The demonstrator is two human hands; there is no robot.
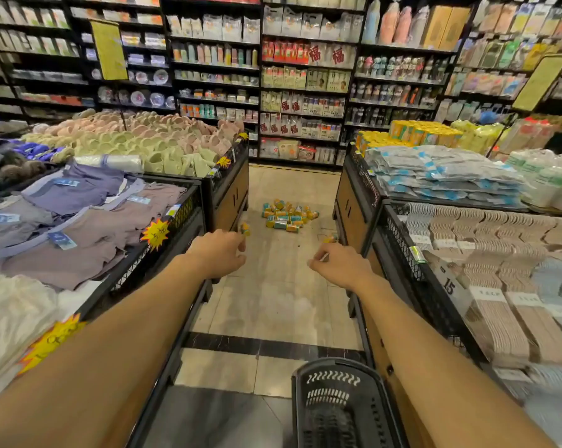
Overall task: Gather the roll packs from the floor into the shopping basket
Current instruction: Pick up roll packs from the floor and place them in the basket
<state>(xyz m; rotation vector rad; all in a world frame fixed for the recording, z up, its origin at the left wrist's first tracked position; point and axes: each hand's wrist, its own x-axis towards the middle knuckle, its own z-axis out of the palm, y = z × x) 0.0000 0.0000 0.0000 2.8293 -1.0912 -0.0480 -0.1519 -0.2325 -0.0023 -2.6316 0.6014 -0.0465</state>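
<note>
Beige tiled floor (282, 302), dark stripe across; heap of roll packs (287, 215) far down aisle (yellow and teal); black shopping basket (341, 402) near.

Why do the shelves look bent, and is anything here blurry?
Head view: the wide-angle lens bows the shelves toward the edges; lighting is even, without harsh shadows; the roll packs on the floor are small and soft; the left hand, right hand and basket look sharper.
</note>
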